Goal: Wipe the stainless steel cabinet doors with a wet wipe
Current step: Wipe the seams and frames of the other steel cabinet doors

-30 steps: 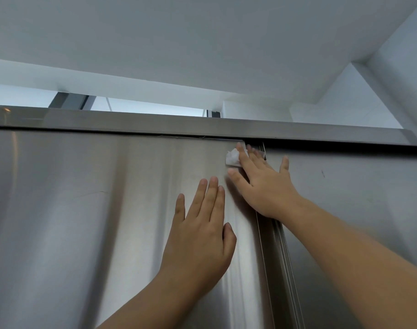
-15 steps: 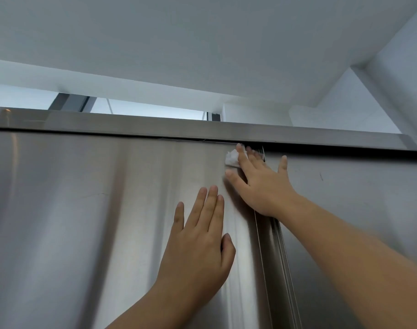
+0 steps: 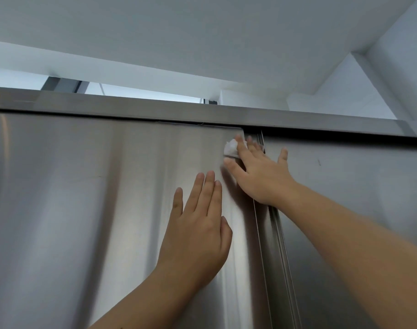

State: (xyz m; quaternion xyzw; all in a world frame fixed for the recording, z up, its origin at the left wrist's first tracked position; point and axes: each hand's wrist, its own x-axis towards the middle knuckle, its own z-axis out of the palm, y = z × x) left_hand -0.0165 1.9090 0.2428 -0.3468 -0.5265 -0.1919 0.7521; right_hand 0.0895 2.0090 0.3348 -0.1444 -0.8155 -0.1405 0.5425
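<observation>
Wet wipe (image 3: 230, 148) sits bunched into a small white wad on the left cabinet door (image 3: 84, 210), just left of the vertical seam (image 3: 269, 245) between the two doors and at its very top, close under the top rail (image 3: 131, 110).

The wad looks only pressed, not gripped, so a sideways stroke could let it slide out from under the fingertips and drop. So close to the seam, it could also snag in the gap or tear on the door edge. The bare palm left of the seam will likely leave fresh prints on steel that then needs another pass.

The right hand (image 3: 259, 176) lies across the seam, its fingers (image 3: 239, 141) straight and spread, pinning the wipe flat against the door; the little finger reaches onto the right cabinet door (image 3: 357, 198) and the thumb splays left of the seam. The left hand (image 3: 198, 233) rests lower down, left of the seam — fingers (image 3: 210, 188) straight and together, palm flat on the metal, holding nothing.
</observation>
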